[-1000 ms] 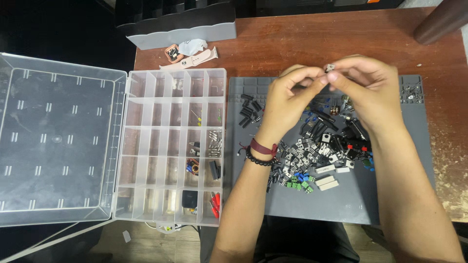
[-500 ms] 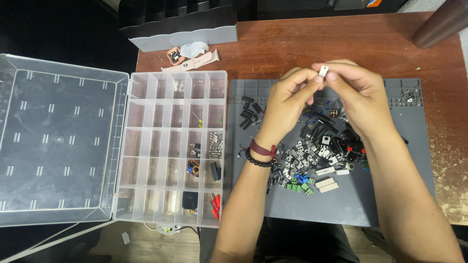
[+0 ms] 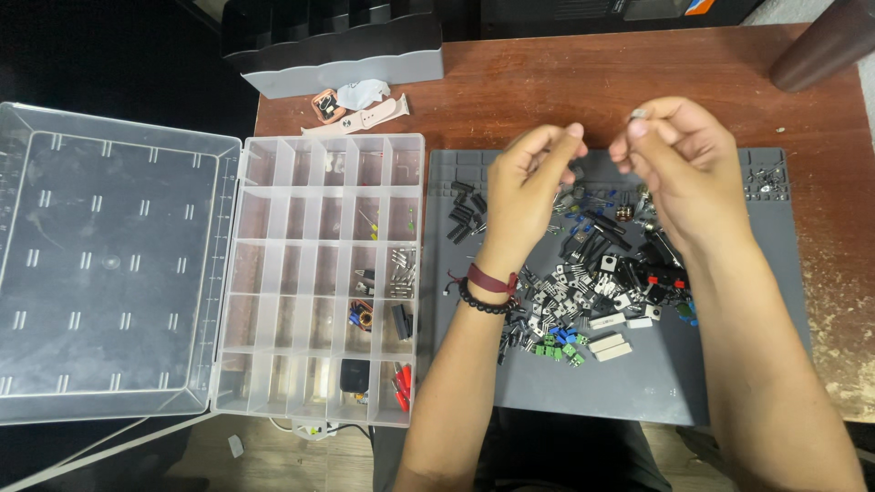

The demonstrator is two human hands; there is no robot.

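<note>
My right hand is raised over the grey work mat and pinches a tiny silvery part between thumb and forefinger. My left hand, with a dark bead bracelet and a red band at the wrist, hovers just to its left. Its fingertips are curled together, and I see nothing between them. A small gap separates the two hands. Under them on the mat lies a pile of small electronic parts: black, white, green and blue pieces.
A clear compartment box lies open left of the mat, with a few parts in its right columns and its lid folded out flat. Behind it are a pink wristwatch and a dark grey tray. A dark cylinder stands at the table's far right.
Both hands were pinched together on the small part. They have drawn apart, the right hand keeping the part and the left hand letting go.
</note>
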